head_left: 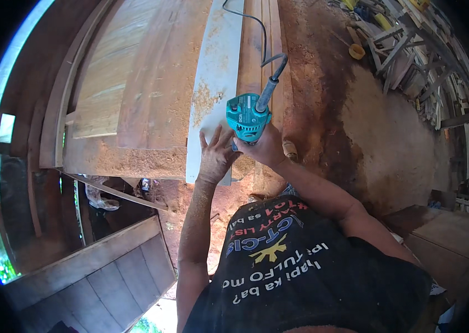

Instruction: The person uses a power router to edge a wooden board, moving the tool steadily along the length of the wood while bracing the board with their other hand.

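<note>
A teal handheld trim router (244,117) stands on the long white board (219,50), close to the board's right edge. My right hand (266,149) is wrapped round the router's lower body from the near right side. On the board just left of the tool lies my left hand (216,158), fingers spread and pointing forward, with dust on the skin. Its right-side fingers come close to the router's base, and contact there is hard to make out. A grey cord sleeve (266,94) rises from the router's top. The router's bit is hidden beneath its body.
The black power cord (265,41) runs forward over the boards. Sawdust (205,102) lies on the white board. Wide wooden panels (154,83) cover the bench at left. Stacked timber (412,55) stands at far right, and a slatted wooden panel (101,277) sits at lower left.
</note>
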`<state>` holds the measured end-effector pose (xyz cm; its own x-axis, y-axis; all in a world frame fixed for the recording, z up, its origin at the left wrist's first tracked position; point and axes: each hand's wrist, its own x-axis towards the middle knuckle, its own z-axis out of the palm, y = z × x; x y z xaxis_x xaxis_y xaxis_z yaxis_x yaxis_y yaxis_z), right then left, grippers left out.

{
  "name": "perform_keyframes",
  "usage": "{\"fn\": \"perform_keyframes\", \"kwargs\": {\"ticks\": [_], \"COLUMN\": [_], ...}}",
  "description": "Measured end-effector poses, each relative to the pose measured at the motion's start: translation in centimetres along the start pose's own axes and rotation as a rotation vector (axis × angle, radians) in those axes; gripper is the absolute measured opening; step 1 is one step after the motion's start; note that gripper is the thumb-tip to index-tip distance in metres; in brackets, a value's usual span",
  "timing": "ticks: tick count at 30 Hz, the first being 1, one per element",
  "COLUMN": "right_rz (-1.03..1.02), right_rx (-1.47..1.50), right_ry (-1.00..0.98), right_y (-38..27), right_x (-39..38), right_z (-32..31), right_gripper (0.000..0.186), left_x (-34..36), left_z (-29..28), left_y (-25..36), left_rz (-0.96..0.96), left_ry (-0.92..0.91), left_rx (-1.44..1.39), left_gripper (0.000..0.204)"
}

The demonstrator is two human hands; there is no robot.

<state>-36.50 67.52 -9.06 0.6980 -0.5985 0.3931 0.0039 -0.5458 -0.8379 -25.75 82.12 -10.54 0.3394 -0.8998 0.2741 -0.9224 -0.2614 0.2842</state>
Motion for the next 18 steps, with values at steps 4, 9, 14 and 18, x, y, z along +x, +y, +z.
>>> {"fn": "perform_keyframes", "kwargs": {"ticks": [4,9,14,18], "right_rz": [-0.012,0.003,-0.013,-0.004], "right_rx": [0.023,-0.024,-0.017,-0.035], "right_ry": [0.027,0.023,0.049,0.034], "right_y": [0.2,0.4,0.2,0.6], "right_x": [0.3,0.4,0.9,1.3], "right_z": [0.0,0.0,-0.1,0.0], "right_gripper": [0.068,0.069,0.070,0.071], "left_x": [0.6,0.9,1.2,1.8], "left_z": [-0.2,-0.2,0.0,0.2], "left_y": [0.0,-0.3,-0.4,-0.5], "left_rz": [-0.007,-0.001,0.006,0.010], "left_ry": [-0.013,-0.050,-0.037,-0.039], "left_rx": [-0.019,0.007,0.007,0.055], "left_gripper": [0.031,0.031,0.034,0.036]}}
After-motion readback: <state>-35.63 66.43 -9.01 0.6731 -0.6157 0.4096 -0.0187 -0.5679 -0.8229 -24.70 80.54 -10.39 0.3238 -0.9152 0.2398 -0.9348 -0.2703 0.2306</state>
